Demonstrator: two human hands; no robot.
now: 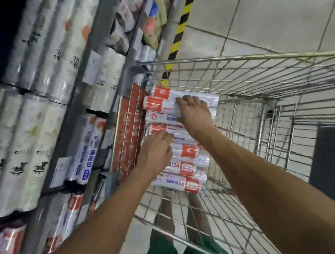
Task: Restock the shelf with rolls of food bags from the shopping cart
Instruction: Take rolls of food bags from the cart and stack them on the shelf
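Note:
Several white-and-red rolls of food bags (162, 106) lie side by side in a row along the left side of the wire shopping cart (247, 81). My right hand (196, 114) reaches over the far rolls, fingers spread and resting on top of them. Nearer to me, my left hand (156, 152) lies on the middle rolls with its fingers bent over them; whether it grips one I cannot tell. The shelf (81, 103) stands on the left, packed with wrapped rolls (87, 149).
A red printed box (128, 132) stands upright between the rolls and the cart's left wall. A yellow-black striped strip (179, 28) runs along the tiled floor beyond the cart. My legs and green shorts (166, 249) show through the cart's wires.

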